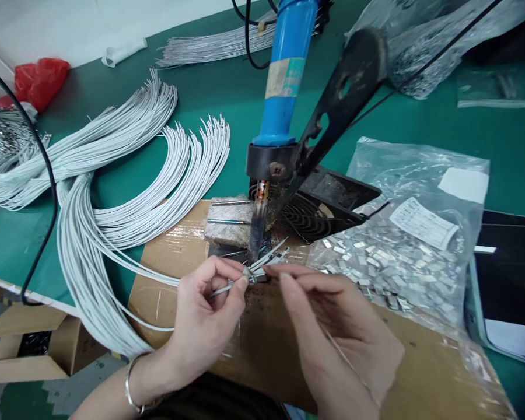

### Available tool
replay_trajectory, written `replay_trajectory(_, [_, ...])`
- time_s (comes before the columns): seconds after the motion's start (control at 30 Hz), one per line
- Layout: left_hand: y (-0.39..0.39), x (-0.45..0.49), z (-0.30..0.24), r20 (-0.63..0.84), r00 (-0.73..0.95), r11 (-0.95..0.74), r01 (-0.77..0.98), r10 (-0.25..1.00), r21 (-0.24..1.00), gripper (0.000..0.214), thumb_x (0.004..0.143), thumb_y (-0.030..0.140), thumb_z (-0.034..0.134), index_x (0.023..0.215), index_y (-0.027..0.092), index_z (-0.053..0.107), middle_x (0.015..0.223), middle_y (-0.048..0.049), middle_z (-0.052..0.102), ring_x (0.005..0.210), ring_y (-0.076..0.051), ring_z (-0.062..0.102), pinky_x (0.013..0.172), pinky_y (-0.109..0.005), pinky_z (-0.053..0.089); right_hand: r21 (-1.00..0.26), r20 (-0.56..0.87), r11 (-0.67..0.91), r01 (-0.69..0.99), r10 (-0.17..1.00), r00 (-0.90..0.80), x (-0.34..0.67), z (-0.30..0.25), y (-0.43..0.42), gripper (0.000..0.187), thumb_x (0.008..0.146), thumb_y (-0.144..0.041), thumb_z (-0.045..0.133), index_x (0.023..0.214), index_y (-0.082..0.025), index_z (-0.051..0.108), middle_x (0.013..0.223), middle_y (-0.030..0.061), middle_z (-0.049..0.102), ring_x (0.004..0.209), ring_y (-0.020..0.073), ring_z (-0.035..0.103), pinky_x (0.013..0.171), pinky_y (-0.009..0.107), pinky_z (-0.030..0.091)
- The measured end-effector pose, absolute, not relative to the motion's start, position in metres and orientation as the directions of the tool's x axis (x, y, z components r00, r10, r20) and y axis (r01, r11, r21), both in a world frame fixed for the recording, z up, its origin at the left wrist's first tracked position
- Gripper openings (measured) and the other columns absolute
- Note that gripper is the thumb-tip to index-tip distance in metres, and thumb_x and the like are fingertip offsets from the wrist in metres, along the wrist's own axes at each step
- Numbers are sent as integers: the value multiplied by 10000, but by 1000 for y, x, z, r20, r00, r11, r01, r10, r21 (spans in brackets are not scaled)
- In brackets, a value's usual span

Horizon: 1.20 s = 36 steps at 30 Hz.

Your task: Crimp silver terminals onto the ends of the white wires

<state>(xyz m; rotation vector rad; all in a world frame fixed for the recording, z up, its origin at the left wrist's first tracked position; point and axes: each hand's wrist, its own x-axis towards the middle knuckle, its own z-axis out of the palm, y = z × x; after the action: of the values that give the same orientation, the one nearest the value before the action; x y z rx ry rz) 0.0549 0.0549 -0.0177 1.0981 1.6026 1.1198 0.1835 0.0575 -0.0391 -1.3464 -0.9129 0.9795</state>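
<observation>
My left hand (214, 315) is closed in a pinch on a white wire (222, 290), close under the tip of a blue-handled soldering iron (258, 227). My right hand (332, 332) is closed too, its fingertips near the same spot; a thin silvery strand that looks like solder wire (345, 356) runs from its fingers across the palm. Short white wire ends (269, 255) lie just beyond the fingertips, beside the iron tip. The fingers partly hide the joint at the tip. A black metal bracket (332, 99) holds the iron upright, pointing down.
Bundles of white wires (131, 221) spread over the green table at the left. Behind the tip sits a worn pale block (228, 221). A clear bag of small metal pieces (385, 256) lies right, beside a dark-screened device (511, 280). Brown cardboard (157, 280) lies under the hands.
</observation>
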Motion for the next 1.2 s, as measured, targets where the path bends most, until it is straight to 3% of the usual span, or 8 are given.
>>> replay_trajectory(0.13, [34,46,-24,-254,1,245,255,967,935,143,955,206,657,822,176,700,860,-63,750,661,-133,640,577,-226,484,-972,-101,21,-235,865,492,218,-44,55,217,918,-360,775,766,-227,695,640,-32,620,584,125,586,574,258,510])
replay_trajectory(0.27, [12,30,-31,-140,310,-11,440,940,898,145,940,99,670,927,194,779,987,-80,774,900,-195,724,828,-306,560,-926,-245,-88,-367,879,409,265,-63,40,554,1058,-584,425,999,-232,850,1046,147,798,1038,311,754,969,526,576])
replay_trajectory(0.33, [3,18,-38,-10,304,-162,537,953,828,199,951,64,650,1041,199,764,1023,-81,760,924,-192,719,851,-305,563,-953,-206,-68,-295,859,468,278,-75,32,559,1056,-573,422,956,-244,863,1025,151,813,1021,338,767,1046,577,531])
replay_trajectory(0.53, [1,-26,-61,342,186,-269,939,921,214,158,987,107,629,1118,185,674,1063,-132,667,968,-279,665,866,-425,541,-989,-128,-75,-128,870,476,258,-95,18,532,1034,-589,470,944,-185,804,949,112,816,862,283,776,937,527,563])
replay_trajectory(0.7, [11,-45,-63,339,257,-331,926,905,183,114,1020,111,569,1031,197,644,993,-97,677,928,-266,659,849,-411,536,-1000,1,-4,9,868,497,252,-89,13,534,1055,-559,450,933,-143,762,904,117,789,735,234,732,691,408,582])
replay_trajectory(0.83, [14,-48,-66,345,289,-363,916,893,172,98,1027,137,569,1052,202,638,1022,-101,703,932,-267,654,861,-418,531,-963,141,16,270,882,450,266,-85,3,333,993,-425,649,873,-154,800,742,63,744,560,155,610,508,281,478])
replay_trajectory(1.0, [15,-48,-74,375,288,-364,920,881,148,133,1041,137,521,1021,195,639,996,-114,713,927,-284,640,870,-445,524,-808,354,132,574,887,295,264,-92,-1,168,861,-348,771,788,-197,787,637,-6,659,511,130,551,507,262,454])
replay_trajectory(1.2, [17,-48,-76,358,307,-368,922,882,116,141,1043,152,523,1017,174,659,1040,-124,718,979,-284,641,907,-474,545,-660,449,230,716,884,131,259,-107,6,354,893,-529,707,729,-215,700,635,-9,605,565,153,566,566,276,458])
